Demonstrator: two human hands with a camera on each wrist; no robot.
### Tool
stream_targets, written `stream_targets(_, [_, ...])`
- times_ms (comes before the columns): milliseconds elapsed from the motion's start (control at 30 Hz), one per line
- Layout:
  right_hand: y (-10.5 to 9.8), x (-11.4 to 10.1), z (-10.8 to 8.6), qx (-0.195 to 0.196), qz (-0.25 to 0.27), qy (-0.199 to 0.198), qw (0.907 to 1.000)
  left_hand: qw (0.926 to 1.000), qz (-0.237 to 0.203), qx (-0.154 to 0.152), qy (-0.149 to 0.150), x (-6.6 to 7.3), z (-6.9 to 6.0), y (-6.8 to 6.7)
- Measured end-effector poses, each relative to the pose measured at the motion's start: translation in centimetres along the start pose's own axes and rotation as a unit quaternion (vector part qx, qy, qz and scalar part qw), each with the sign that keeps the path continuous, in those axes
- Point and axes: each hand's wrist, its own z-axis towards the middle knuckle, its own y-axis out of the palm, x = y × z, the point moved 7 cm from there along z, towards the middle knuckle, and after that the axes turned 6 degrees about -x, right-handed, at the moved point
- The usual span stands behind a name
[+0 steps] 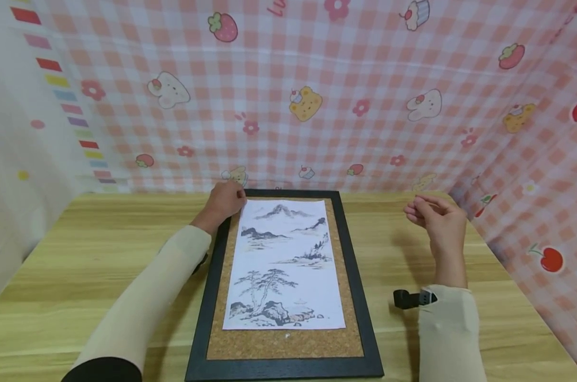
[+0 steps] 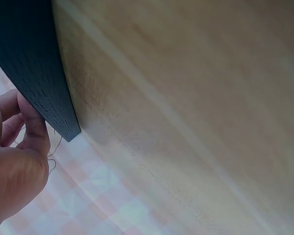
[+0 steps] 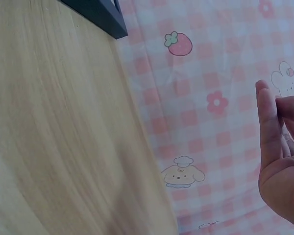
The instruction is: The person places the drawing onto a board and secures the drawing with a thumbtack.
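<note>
A sheet with an ink landscape painting point(image 1: 288, 281) lies on a cork board point(image 1: 250, 347) inside a black frame point(image 1: 355, 265) on the table. My left hand point(image 1: 225, 200) is at the sheet's upper left corner, its curled thumb and fingers pinching there; the exact contact is hidden. In the left wrist view the left hand point(image 2: 19, 156) shows beside the frame's dark edge point(image 2: 39, 73). Off to the right of the frame, my right hand point(image 1: 441, 220) is raised above the table, loosely bent, thumb close to the fingers. Nothing shows between them in the right wrist view.
A small white spot point(image 1: 287, 335) shows on the cork below the sheet. Pink checked cloth point(image 1: 269, 79) with cartoon prints hangs behind the wooden table point(image 1: 102, 265) and along its right side. A dark strap point(image 1: 410, 298) is on the right wrist.
</note>
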Motion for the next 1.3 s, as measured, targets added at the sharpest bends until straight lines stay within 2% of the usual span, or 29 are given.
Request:
stream_targets(200, [0.8,-0.3,0.1,-0.007,-0.003,-0.004,1.0,0.9999,-0.012,-0.002,-0.008,-0.2,0.0,0.1])
stream_targets(633, [2.9,-1.2,0.2,-0.02,-0.001,-0.022,0.9996,0.9997,-0.024,0.011,0.002,0.0,-0.2,-0.2])
stream_targets(867, [4.7,-1.8,-0.2,-0.045,0.002,-0.038,0.9982,0.9992,-0.039,0.0,-0.002,-0.5,-0.2,0.0])
stream_targets(1100, [7.2,-1.9,-0.6,-0.082,-0.004,-0.054,0.9952,0.9959,-0.09,-0.01,0.001,-1.3,0.0,-0.1])
stream_targets(1300, [8.9,-2.3,-0.4,-0.099,0.011,-0.061,0.9932,0.987,-0.158,-0.025,-0.015,-1.8,0.0,-0.3])
